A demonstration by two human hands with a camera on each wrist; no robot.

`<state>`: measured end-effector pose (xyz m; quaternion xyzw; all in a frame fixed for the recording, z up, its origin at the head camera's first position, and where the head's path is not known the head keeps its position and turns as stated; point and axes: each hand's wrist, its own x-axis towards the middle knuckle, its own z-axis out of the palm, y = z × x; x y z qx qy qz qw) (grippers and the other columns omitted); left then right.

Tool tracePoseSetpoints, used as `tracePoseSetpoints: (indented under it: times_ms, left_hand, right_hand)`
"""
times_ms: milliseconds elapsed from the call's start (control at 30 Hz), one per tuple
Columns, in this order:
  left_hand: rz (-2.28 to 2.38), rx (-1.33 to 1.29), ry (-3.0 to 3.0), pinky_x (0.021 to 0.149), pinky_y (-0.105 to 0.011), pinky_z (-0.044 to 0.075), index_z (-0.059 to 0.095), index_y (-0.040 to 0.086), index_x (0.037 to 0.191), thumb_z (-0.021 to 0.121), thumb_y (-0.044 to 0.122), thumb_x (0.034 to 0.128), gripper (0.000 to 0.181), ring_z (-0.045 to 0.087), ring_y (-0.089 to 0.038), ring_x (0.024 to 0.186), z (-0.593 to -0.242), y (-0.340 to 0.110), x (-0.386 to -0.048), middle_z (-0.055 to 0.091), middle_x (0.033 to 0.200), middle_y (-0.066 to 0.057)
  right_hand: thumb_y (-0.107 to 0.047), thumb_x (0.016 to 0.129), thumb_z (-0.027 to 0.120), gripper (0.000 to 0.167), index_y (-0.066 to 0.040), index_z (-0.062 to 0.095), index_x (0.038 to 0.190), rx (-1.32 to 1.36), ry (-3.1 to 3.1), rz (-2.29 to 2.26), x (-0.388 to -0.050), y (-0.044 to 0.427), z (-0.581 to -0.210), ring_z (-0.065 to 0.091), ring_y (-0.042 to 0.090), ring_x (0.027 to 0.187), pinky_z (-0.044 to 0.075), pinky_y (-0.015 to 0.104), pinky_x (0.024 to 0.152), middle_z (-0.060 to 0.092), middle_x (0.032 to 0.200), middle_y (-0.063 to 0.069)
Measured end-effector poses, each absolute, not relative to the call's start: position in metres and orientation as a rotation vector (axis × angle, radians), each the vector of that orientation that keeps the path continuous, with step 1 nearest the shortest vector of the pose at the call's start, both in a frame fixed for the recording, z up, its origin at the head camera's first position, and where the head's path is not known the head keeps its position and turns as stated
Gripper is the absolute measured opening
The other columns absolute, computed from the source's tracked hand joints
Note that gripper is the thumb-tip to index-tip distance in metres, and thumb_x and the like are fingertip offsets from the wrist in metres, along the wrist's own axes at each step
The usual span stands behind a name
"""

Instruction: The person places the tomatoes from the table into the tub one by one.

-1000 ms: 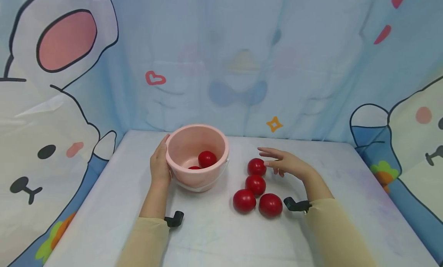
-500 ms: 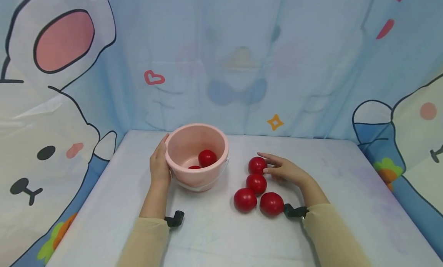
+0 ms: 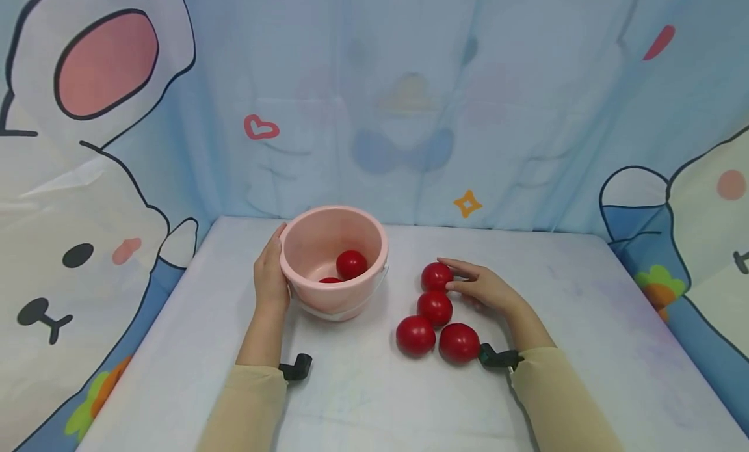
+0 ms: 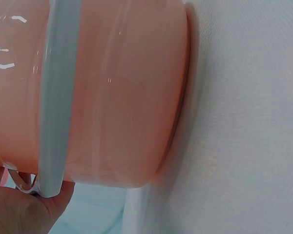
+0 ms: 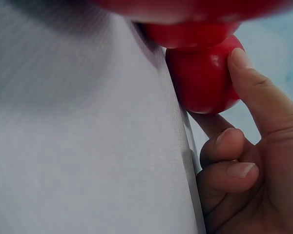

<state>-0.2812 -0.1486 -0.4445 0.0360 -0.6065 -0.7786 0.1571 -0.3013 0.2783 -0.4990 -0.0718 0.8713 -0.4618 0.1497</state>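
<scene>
A pink bucket (image 3: pixel 333 296) with a pale handle (image 4: pixel 58 97) stands upright on the table. My left hand (image 3: pixel 271 273) holds it by its left side, the thumb near the handle's end in the left wrist view. Inside the bucket lie two glossy red balls; one red ball (image 3: pixel 352 265) shows well, the other (image 3: pixel 330 280) is mostly hidden by the rim. My right hand (image 3: pixel 488 288) pinches the farthest red ball (image 3: pixel 435 277) of a group on the table, thumb and index finger against it. In the right wrist view its other fingers (image 5: pixel 224 146) are curled.
Nearer me, three more red balls lie close together: one (image 3: pixel 435 308) beside the pinched ball, then one at left (image 3: pixel 415 336) and one at right (image 3: pixel 459 343). A printed blue curtain (image 3: pixel 404 166) rises behind the white table (image 3: pixel 351 406).
My right hand has come down and forward onto the farthest red ball, its thumb and index finger closing about it. The left hand and the bucket have stayed in place.
</scene>
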Motion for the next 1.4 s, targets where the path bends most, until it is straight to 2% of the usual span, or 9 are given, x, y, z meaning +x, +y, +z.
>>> tracePoseSetpoints:
  times_ms: [167, 433, 667, 800, 900, 1067, 1133, 1300, 1400]
  left_hand:
    - [-2.222, 0.104, -1.743, 0.116, -0.029, 0.038, 0.060, 0.031, 0.136, 0.044, 0.039, 0.1035, 0.037, 0.047, -0.003, 0.136, -0.445, -0.148, -0.282, 0.057, 0.142, 0.012]
    - [-2.237, 0.105, -1.767, 0.117, -0.026, 0.036, 0.056, 0.024, 0.142, 0.042, 0.036, 0.1045, 0.042, 0.045, -0.004, 0.138, -0.444, -0.149, -0.281, 0.055, 0.145, 0.010]
    - [-2.244, 0.119, -1.804, 0.116, -0.028, 0.037, 0.053, 0.018, 0.144, 0.040, 0.028, 0.1052, 0.042, 0.044, -0.008, 0.140, -0.425, -0.147, -0.268, 0.052, 0.149, 0.003]
    - [-2.238, 0.125, -1.813, 0.116, -0.027, 0.038, 0.053, 0.017, 0.144, 0.040, 0.027, 0.1052, 0.042, 0.045, -0.008, 0.140, -0.417, -0.145, -0.261, 0.052, 0.149, 0.002]
    - [-2.243, 0.115, -1.804, 0.116, -0.028, 0.037, 0.054, 0.017, 0.143, 0.040, 0.027, 0.1051, 0.042, 0.044, -0.009, 0.140, -0.416, -0.145, -0.260, 0.052, 0.149, 0.002]
    - [-2.247, 0.109, -1.796, 0.118, -0.030, 0.036, 0.054, 0.018, 0.143, 0.041, 0.029, 0.1048, 0.042, 0.043, -0.009, 0.141, -0.417, -0.145, -0.261, 0.052, 0.149, 0.003]
    - [-2.238, 0.113, -1.806, 0.118, -0.031, 0.036, 0.054, 0.019, 0.143, 0.041, 0.030, 0.1046, 0.042, 0.044, -0.009, 0.141, -0.417, -0.146, -0.261, 0.052, 0.148, 0.004]
    - [-2.222, 0.112, -1.817, 0.117, -0.029, 0.037, 0.055, 0.020, 0.143, 0.041, 0.030, 0.1046, 0.042, 0.045, -0.008, 0.140, -0.416, -0.146, -0.260, 0.053, 0.148, 0.005]
    - [-2.225, 0.104, -1.810, 0.116, -0.028, 0.038, 0.054, 0.017, 0.143, 0.040, 0.028, 0.1049, 0.042, 0.045, -0.009, 0.139, -0.415, -0.147, -0.260, 0.053, 0.148, 0.003]
  right_hand:
    - [-0.052, 0.083, 0.073, 0.063, -0.049, 0.048, 0.141, -0.192, 2.507, -1.337, -0.301, 0.279, -0.499, 0.050, 0.022, 0.054, 0.045, 0.027, 0.047, 0.050, 0.147, 0.009]
    - [-0.050, 0.084, 0.074, 0.065, -0.043, 0.048, 0.143, -0.185, 2.527, -1.330, -0.304, 0.279, -0.502, 0.050, 0.022, 0.053, 0.045, 0.027, 0.047, 0.052, 0.143, 0.013]
    - [-0.055, 0.080, 0.074, 0.068, -0.044, 0.049, 0.142, -0.092, 2.543, -1.323, -0.303, 0.279, -0.500, 0.052, 0.023, 0.056, 0.045, 0.027, 0.049, 0.053, 0.138, 0.011]
    - [-0.054, 0.082, 0.073, 0.069, -0.042, 0.047, 0.144, -0.064, 2.537, -1.338, -0.304, 0.281, -0.498, 0.052, 0.023, 0.056, 0.045, 0.027, 0.050, 0.054, 0.135, 0.014]
    - [-0.055, 0.082, 0.073, 0.068, -0.044, 0.047, 0.143, -0.045, 2.523, -1.352, -0.305, 0.283, -0.494, 0.051, 0.023, 0.057, 0.046, 0.027, 0.050, 0.056, 0.129, 0.013]
    - [-0.054, 0.082, 0.073, 0.065, -0.046, 0.048, 0.142, -0.090, 2.536, -1.363, -0.307, 0.282, -0.476, 0.047, 0.022, 0.056, 0.043, 0.030, 0.050, 0.058, 0.104, 0.019]
    - [-0.053, 0.083, 0.073, 0.063, -0.047, 0.049, 0.141, -0.117, 2.555, -1.359, -0.309, 0.280, -0.465, 0.045, 0.021, 0.054, 0.041, 0.032, 0.049, 0.055, 0.089, 0.020]
    - [-0.053, 0.085, 0.071, 0.063, -0.047, 0.047, 0.143, -0.158, 2.591, -1.331, -0.312, 0.279, -0.433, 0.041, 0.021, 0.050, 0.040, 0.034, 0.047, 0.046, 0.069, 0.015]
    - [-0.051, 0.086, 0.071, 0.064, -0.044, 0.046, 0.145, -0.192, 2.586, -1.337, -0.315, 0.278, -0.414, 0.038, 0.021, 0.049, 0.038, 0.032, 0.046, 0.056, 0.085, 0.011]
